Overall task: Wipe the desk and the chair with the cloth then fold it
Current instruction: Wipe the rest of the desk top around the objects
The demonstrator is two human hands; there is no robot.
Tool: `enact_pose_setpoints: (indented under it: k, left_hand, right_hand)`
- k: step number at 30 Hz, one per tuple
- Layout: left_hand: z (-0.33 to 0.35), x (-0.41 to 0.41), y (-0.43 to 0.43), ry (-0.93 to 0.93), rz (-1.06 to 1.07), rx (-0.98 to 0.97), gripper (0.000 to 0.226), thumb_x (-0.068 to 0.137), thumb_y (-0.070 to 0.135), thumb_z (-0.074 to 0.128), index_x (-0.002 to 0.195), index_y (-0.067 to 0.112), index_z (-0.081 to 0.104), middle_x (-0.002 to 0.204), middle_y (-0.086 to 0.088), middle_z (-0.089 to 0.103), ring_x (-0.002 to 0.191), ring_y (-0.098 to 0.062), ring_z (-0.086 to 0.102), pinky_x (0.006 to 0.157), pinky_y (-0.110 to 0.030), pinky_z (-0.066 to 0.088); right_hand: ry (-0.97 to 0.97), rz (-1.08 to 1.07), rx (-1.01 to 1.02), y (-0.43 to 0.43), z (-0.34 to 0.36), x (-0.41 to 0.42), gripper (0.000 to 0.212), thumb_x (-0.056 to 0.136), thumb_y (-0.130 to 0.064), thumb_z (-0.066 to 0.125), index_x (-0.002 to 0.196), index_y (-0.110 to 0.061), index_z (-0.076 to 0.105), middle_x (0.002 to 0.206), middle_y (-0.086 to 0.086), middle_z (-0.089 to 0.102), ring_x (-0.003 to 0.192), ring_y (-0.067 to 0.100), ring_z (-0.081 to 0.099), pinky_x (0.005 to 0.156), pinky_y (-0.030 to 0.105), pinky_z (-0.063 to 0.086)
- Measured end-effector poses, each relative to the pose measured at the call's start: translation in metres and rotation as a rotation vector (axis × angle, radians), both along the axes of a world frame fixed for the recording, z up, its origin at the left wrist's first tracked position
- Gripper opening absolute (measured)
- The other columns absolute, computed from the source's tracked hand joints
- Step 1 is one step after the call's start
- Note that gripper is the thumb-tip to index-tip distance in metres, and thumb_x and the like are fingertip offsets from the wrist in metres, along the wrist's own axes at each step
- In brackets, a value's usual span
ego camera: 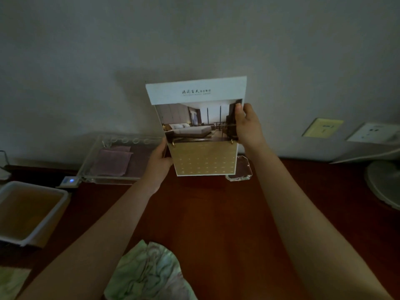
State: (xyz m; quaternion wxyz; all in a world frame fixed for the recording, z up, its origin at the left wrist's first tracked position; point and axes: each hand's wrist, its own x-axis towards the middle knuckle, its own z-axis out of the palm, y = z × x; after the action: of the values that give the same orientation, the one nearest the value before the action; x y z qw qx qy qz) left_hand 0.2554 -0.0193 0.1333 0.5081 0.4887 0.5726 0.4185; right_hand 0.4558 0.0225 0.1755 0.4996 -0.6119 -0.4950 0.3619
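**Both hands on the card, cloth lying apart on the desk**

I see the cloth (147,271) on the desk (216,213) at its near edge, between the forearms and well apart from both hands. It is crumpled and soft, pale green with pinkish marbling. The left hand (159,163) grips the lower left edge of a stiff, upright hotel card (199,126); the right hand (246,126) pinches its right edge. The desk is glossy reddish-brown wood
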Motion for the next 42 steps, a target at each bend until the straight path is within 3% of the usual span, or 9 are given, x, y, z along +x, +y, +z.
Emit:
enact_pose_setpoints:
  k: [6, 10, 13, 17, 21, 26, 32, 39, 42]
  left_hand:
    - [-0.01, -0.015, -0.003, -0.075, -0.054, -0.102, 0.054, 0.095, 0.013, 0.048, 0.143, 0.033, 0.037, 0.152, 0.003, 0.03, 0.139, -0.021, 0.027, 0.111, -0.043, 0.022]
    - [-0.021, -0.029, -0.01, -0.113, 0.095, -0.209, 0.057, 0.092, 0.039, 0.056, 0.144, 0.029, 0.034, 0.147, -0.001, 0.038, 0.133, -0.027, 0.037, 0.108, -0.053, 0.028]
    - [-0.03, -0.035, -0.023, -0.052, 0.027, -0.312, 0.06, 0.091, 0.035, 0.058, 0.144, 0.026, 0.031, 0.135, 0.003, 0.041, 0.131, -0.027, 0.037, 0.106, -0.047, 0.026]
    - [-0.037, -0.048, -0.027, -0.216, 0.149, -0.3, 0.036, 0.089, 0.023, 0.064, 0.122, 0.015, 0.051, 0.124, -0.007, 0.057, 0.121, -0.029, 0.051, 0.104, -0.046, 0.036]
    - [-0.032, -0.08, -0.027, -0.437, 0.285, -0.243, 0.018, 0.092, 0.011, 0.057, 0.11, 0.012, 0.056, 0.111, -0.008, 0.064, 0.106, -0.025, 0.061, 0.093, -0.041, 0.048]
    - [-0.029, -0.15, -0.026, -0.326, 0.314, -0.177, 0.01, 0.092, 0.01, 0.056, 0.099, 0.016, 0.061, 0.096, -0.004, 0.066, 0.09, -0.018, 0.063, 0.078, -0.031, 0.05]
    - [-0.024, -0.228, -0.014, -0.333, 0.34, -0.2, 0.026, 0.095, 0.017, 0.054, 0.12, 0.009, 0.052, 0.104, -0.011, 0.063, 0.091, -0.024, 0.061, 0.077, -0.042, 0.052]
    - [-0.018, -0.296, 0.059, -0.112, 0.172, -0.271, 0.012, 0.097, 0.023, 0.051, 0.108, 0.019, 0.05, 0.103, -0.009, 0.06, 0.084, -0.022, 0.06, 0.085, -0.046, 0.049]
    - [-0.022, -0.315, 0.093, -0.104, 0.193, -0.274, 0.05, 0.093, 0.018, 0.059, 0.136, 0.024, 0.034, 0.112, -0.01, 0.057, 0.09, -0.025, 0.06, 0.087, -0.045, 0.049]
  right_hand:
    - [0.102, -0.132, -0.053, -0.011, 0.014, 0.015, 0.027, 0.101, -0.04, 0.032, 0.097, -0.018, 0.047, 0.104, 0.009, 0.061, 0.098, 0.027, 0.061, 0.084, 0.048, 0.053]
    - [0.39, -0.135, -0.13, -0.026, 0.012, 0.027, 0.029, 0.101, -0.042, 0.031, 0.099, -0.02, 0.05, 0.101, 0.001, 0.062, 0.094, 0.023, 0.062, 0.074, 0.047, 0.054]
    - [0.625, -0.139, -0.214, -0.035, 0.007, 0.032, 0.036, 0.1, -0.045, 0.03, 0.111, -0.018, 0.05, 0.103, 0.003, 0.059, 0.094, 0.028, 0.06, 0.066, 0.053, 0.052]
    - [0.867, -0.11, -0.39, -0.047, -0.008, 0.027, 0.047, 0.095, -0.051, 0.037, 0.119, -0.011, 0.046, 0.109, 0.014, 0.055, 0.106, 0.044, 0.053, 0.083, 0.066, 0.042]
    - [1.041, -0.047, -0.541, -0.054, -0.028, 0.003, 0.05, 0.091, -0.059, 0.037, 0.106, -0.012, 0.049, 0.093, 0.013, 0.062, 0.093, 0.033, 0.059, 0.074, 0.055, 0.05]
    - [0.695, 0.153, -0.703, -0.06, -0.068, -0.043, 0.058, 0.096, -0.058, 0.024, 0.125, -0.014, 0.049, 0.109, 0.016, 0.068, 0.099, 0.038, 0.064, 0.079, 0.049, 0.05]
    - [0.4, 0.291, -0.771, -0.066, -0.081, -0.106, 0.037, 0.094, -0.042, 0.05, 0.117, -0.013, 0.056, 0.112, 0.014, 0.063, 0.099, 0.032, 0.064, 0.079, 0.043, 0.052]
    - [0.797, -0.004, -0.756, -0.057, -0.098, -0.198, 0.012, 0.094, -0.015, 0.054, 0.103, -0.008, 0.059, 0.106, 0.014, 0.066, 0.101, 0.028, 0.062, 0.076, 0.038, 0.052]
    - [0.951, -0.17, -0.772, -0.049, -0.109, -0.233, 0.008, 0.093, -0.011, 0.055, 0.098, -0.006, 0.058, 0.096, 0.016, 0.067, 0.089, 0.028, 0.065, 0.071, 0.039, 0.052]
